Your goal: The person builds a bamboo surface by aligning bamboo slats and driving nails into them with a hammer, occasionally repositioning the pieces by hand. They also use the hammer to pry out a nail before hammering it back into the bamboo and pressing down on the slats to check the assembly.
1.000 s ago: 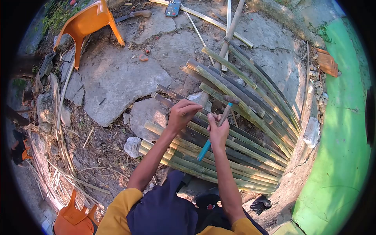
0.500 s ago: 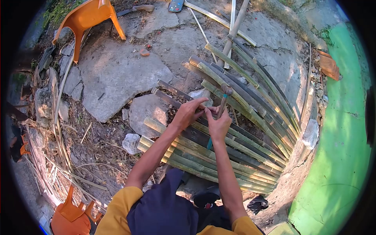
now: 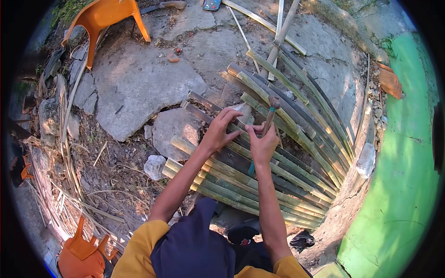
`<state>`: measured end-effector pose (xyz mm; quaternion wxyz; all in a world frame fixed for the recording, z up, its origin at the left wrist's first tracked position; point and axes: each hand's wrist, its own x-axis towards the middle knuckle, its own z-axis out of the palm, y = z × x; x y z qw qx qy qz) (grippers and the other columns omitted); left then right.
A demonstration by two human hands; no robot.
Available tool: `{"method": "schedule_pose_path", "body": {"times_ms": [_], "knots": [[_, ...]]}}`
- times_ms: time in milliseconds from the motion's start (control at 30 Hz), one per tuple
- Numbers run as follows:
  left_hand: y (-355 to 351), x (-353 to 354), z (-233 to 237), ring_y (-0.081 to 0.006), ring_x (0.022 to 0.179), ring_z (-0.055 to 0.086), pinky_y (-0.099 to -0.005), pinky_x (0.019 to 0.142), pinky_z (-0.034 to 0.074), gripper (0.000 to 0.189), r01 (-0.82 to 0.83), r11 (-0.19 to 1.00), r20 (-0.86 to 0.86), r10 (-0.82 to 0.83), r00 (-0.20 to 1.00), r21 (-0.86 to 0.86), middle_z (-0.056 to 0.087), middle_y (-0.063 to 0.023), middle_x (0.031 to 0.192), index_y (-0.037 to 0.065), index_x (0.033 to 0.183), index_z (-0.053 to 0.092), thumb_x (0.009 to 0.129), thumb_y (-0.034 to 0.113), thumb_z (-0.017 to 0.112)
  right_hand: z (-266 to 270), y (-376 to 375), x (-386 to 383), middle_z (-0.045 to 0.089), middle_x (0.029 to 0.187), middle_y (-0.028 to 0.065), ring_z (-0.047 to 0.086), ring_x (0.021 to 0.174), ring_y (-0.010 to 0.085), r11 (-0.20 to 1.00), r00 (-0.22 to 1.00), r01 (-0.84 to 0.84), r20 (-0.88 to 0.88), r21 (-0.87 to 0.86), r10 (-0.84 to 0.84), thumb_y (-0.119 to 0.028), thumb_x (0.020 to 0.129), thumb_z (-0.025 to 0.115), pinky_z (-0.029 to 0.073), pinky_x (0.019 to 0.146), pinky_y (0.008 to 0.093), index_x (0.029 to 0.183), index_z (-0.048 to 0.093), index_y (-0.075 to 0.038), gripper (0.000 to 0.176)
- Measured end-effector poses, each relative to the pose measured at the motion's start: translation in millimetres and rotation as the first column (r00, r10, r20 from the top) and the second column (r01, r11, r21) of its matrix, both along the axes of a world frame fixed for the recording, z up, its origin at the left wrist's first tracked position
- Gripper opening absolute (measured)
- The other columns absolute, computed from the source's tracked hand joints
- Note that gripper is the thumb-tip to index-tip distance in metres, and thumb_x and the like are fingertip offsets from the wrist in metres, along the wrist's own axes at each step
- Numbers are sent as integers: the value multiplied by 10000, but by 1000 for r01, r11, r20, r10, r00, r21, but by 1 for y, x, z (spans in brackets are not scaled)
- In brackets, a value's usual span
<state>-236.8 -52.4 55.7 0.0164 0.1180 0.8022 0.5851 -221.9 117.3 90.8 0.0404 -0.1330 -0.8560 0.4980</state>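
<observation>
My right hand (image 3: 263, 144) is closed around a hammer (image 3: 270, 119), whose head points away from me and whose teal grip shows below the hand. Its thumb and forefinger are pinched together; whether a small thing sits between them is too fine to tell. Just to the left, my left hand (image 3: 221, 131) has its thumb and fingers apart, with nothing visible held. Both hands are above a fan of split bamboo strips (image 3: 278, 162), green and dark, laid side by side.
An orange plastic chair (image 3: 104, 21) stands at upper left, near a knife (image 3: 169, 5) and a phone (image 3: 212, 4). Another orange chair (image 3: 81, 259) is at lower left. White stones (image 3: 155, 167) and broken slabs (image 3: 143, 95) surround the bamboo. A green-painted strip (image 3: 394, 185) runs along the right.
My left hand's fingers have spread and drawn away from the right hand. The right hand has shifted slightly right with the hammer.
</observation>
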Motion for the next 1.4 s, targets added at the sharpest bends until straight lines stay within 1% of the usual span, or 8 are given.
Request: {"method": "schedule_pose_path", "body": {"times_ms": [133,200,400,733,800,933,1100,1400], "knots": [[1,0,-4,-286,1082,664,-420,956,541,567,-23,999,-47,20,999,-49,660,-114,1165,65,1272,655,752,46,880,7,-2,-3,777,818,141,753,748,161,1000,999,-15,51,20,14,-63,852,876,587,709,313,1061,575,35,380],[0,0,-5,-310,1112,670,-492,1091,486,521,-49,971,-236,-7,972,-232,676,-120,1151,84,1249,667,772,99,875,9,-5,-4,778,814,157,784,737,237,1000,999,-10,53,23,9,-61,847,869,595,706,363,998,589,25,329],[-3,-4,-10,-312,1126,676,-543,1247,367,426,-7,978,-157,-27,987,-210,703,-98,1078,103,1156,699,765,121,869,5,-6,-5,773,797,144,782,725,227,1000,999,-11,33,27,10,-61,852,863,598,695,361,1004,592,29,324],[4,-5,-17,-297,1084,648,-502,1152,427,403,-48,969,-211,-5,977,-244,710,-81,1053,98,1058,727,713,206,904,5,-6,-9,760,775,115,745,706,148,1000,999,-23,46,19,22,-45,840,879,581,662,310,1026,579,25,360],[6,-5,-18,-281,1085,651,-488,1159,424,342,-84,968,-203,35,979,-238,718,-65,1028,105,1006,745,717,204,898,2,-6,-9,767,774,144,778,702,237,999,1000,-20,19,49,19,-58,842,872,593,663,364,980,588,30,328],[13,-4,-18,-237,1070,667,-481,1141,429,242,-119,958,-230,58,972,-261,743,-22,1001,119,954,767,751,187,881,2,-6,-8,766,785,122,751,713,154,999,999,-26,38,44,24,-42,840,878,584,667,312,1019,582,23,352],[17,-4,-22,-213,1026,681,-472,1144,427,226,-159,950,-225,99,969,-269,754,4,950,137,926,772,726,168,873,10,-9,-9,773,797,155,792,735,246,998,999,-36,42,56,33,-74,844,880,595,679,365,995,583,27,349],[20,-5,-20,-216,962,685,-481,1147,418,177,-175,957,-223,123,967,-229,729,-9,864,118,863,731,731,149,845,9,-12,-5,773,800,159,792,738,253,998,999,-38,39,57,36,-82,846,882,595,686,373,987,584,18,345]]}}
